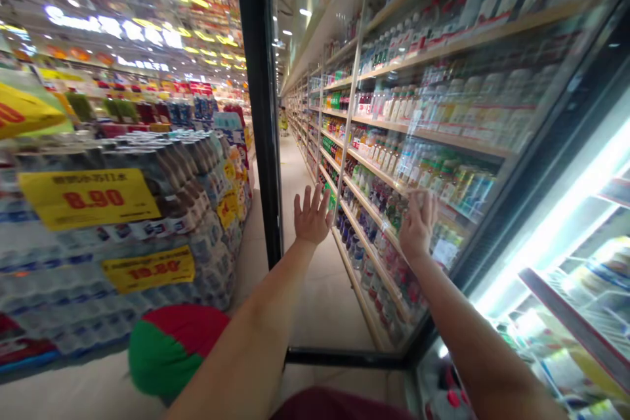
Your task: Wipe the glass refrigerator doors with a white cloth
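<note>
An open glass door [344, 315] with a dark frame stands in front of me, and the aisle shows through it. My left hand [311, 220] is raised at the pane with its palm forward, fingers stretched and spread; it holds nothing. Farther right, my right hand [417, 226] is also up at the glass, nearer the hinge side. Its fingers are smeared by motion, so whether they hold anything cannot be made out. Exact contact of either hand with the pane is hard to judge.
Lit cooler shelves [581, 328] with packaged goods are at the right. Stacked bottle packs [187, 210] with yellow price signs [91, 198] stand at the left. A rounded red and green fabric item [172, 348] is low on the left. Drink shelves [384, 207] show in the pane.
</note>
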The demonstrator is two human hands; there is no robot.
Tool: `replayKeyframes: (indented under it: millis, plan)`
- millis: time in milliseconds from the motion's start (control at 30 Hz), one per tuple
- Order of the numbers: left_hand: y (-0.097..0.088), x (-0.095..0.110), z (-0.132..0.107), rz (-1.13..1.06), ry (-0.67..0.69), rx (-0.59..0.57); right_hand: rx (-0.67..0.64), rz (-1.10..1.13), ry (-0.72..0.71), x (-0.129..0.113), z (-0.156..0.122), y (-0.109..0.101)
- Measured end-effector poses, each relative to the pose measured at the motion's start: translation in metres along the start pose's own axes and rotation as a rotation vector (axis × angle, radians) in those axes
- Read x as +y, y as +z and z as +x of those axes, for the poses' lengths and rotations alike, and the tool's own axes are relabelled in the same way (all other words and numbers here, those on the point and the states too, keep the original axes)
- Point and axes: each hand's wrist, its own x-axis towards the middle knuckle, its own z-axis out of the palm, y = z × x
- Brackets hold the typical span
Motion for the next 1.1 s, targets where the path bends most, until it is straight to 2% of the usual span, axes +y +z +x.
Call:
replayKeyframes:
  millis: [133,200,233,300,400,467,533,600,667,733,800,833,900,1000,1067,1100]
  plan:
    - [0.002,-0.001,0.001,0.004,-0.003,0.004,-0.321,0.042,-0.32,-0.027,-0.051,0.0]
    - [0.003,-0.003,0.001,0.017,0.003,0.018,-0.422,0.067,-0.431,-0.019,-0.061,-0.005]
    - [0.004,-0.003,0.001,0.026,0.011,0.03,-0.432,0.066,-0.441,-0.008,-0.06,-0.008]
    - [0.006,-0.004,0.001,0.036,0.025,0.052,-0.365,0.036,-0.365,0.023,-0.048,-0.016]
    - [0.009,-0.005,0.001,0.019,0.01,0.039,-0.128,-0.022,-0.129,0.071,-0.019,-0.027]
    - [0.01,-0.005,0.001,0.007,-0.01,0.014,0.016,-0.023,0.01,0.087,-0.008,-0.029]
    - [0.01,-0.004,0.001,0.016,-0.009,0.021,0.081,-0.002,0.099,0.083,-0.013,-0.026]
    - [0.01,-0.004,0.001,0.035,0.011,0.053,0.023,0.02,0.108,0.064,-0.033,-0.022]
    - [0.009,-0.003,0.001,0.042,0.033,0.08,-0.133,0.036,0.015,0.042,-0.06,-0.019]
    - [0.008,-0.003,0.001,0.04,0.052,0.105,-0.294,0.044,-0.148,0.029,-0.082,-0.019]
    - [0.007,-0.002,0.002,0.045,0.071,0.127,-0.378,0.04,-0.277,0.034,-0.09,-0.022]
    - [0.007,-0.002,0.002,0.051,0.078,0.136,-0.377,0.03,-0.295,0.044,-0.086,-0.024]
    - [0.006,-0.002,0.002,0.059,0.085,0.145,-0.285,-0.004,-0.23,0.071,-0.069,-0.028]
    - [0.005,-0.002,0.001,0.047,0.08,0.137,-0.008,-0.039,0.076,0.108,-0.037,-0.032]
    - [0.005,-0.002,0.0,0.034,0.073,0.121,0.102,-0.022,0.23,0.113,-0.03,-0.032]
    - [0.005,-0.002,-0.001,0.029,0.066,0.111,0.112,-0.008,0.261,0.109,-0.033,-0.031]
